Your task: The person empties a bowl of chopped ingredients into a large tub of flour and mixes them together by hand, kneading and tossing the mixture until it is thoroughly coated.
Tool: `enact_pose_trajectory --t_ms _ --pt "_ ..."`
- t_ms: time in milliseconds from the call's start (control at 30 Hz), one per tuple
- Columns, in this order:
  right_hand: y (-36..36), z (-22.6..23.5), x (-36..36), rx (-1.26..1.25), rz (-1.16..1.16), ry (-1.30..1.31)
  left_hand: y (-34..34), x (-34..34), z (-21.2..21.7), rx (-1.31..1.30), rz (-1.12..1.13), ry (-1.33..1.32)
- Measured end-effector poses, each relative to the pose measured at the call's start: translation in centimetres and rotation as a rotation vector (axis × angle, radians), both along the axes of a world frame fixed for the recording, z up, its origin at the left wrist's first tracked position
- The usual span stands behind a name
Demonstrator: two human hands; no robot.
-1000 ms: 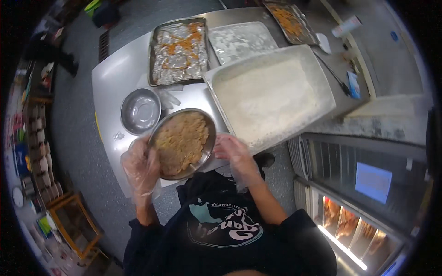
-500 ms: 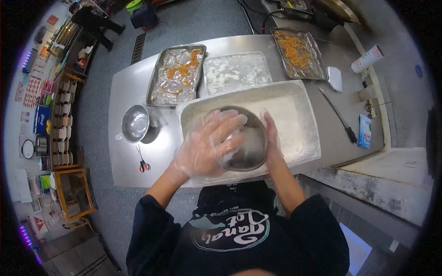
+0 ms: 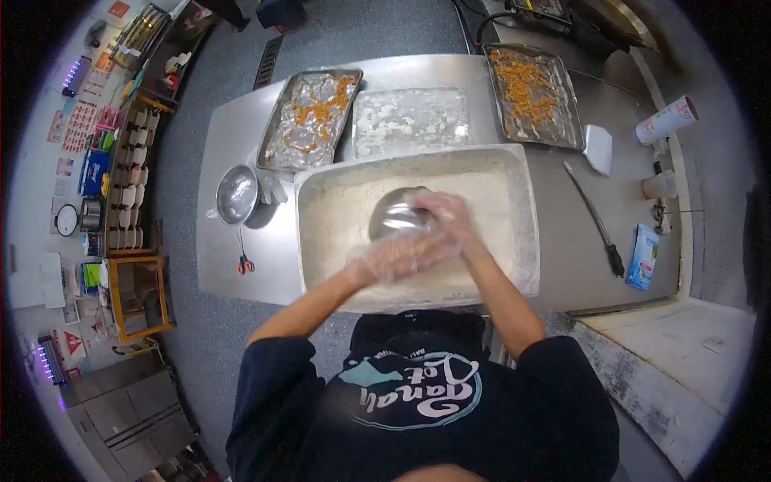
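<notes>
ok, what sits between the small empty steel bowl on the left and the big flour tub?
Head view: only a crumpled bit of clear plastic lies between the small steel bowl and the flour tub; otherwise bare steel table. Red-handled scissors lie lower down.

floor: grey, with a drain grate [image 3: 268, 60] far beyond the grip | furniture: steel table [image 3: 233, 265] under and around the grip; wooden shelf rack [image 3: 128, 181] well off to its left; metal cabinet [image 3: 132, 418] behind-left | wall: left side hung with posters [image 3: 80, 128] and a round clock [image 3: 66, 219] | light: purple glow strips at far left
</notes>
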State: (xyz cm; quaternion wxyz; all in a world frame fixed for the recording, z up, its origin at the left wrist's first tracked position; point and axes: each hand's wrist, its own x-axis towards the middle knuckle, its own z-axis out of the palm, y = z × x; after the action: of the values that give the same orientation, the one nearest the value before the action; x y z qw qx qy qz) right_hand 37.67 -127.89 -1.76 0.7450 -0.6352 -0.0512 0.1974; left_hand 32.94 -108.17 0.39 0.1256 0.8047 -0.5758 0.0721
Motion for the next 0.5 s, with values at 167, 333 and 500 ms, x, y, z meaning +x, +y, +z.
enact_pose_trajectory --t_ms 167,333,500 --pt "4.0 -1.2 0.0 0.094 -0.136 -0.023 0.9 0.8 3.2 -0.056 0.237 0.324" --pt "5.7 -1.4 -1.1 -0.397 -0.616 -0.257 3.5 -3.3 2.3 -0.391 0.605 0.15" --pt "0.5 -1.9 -1.7 -0.069 -0.174 0.293 8.3 -5.9 3.5 -0.559 1.256 0.351"
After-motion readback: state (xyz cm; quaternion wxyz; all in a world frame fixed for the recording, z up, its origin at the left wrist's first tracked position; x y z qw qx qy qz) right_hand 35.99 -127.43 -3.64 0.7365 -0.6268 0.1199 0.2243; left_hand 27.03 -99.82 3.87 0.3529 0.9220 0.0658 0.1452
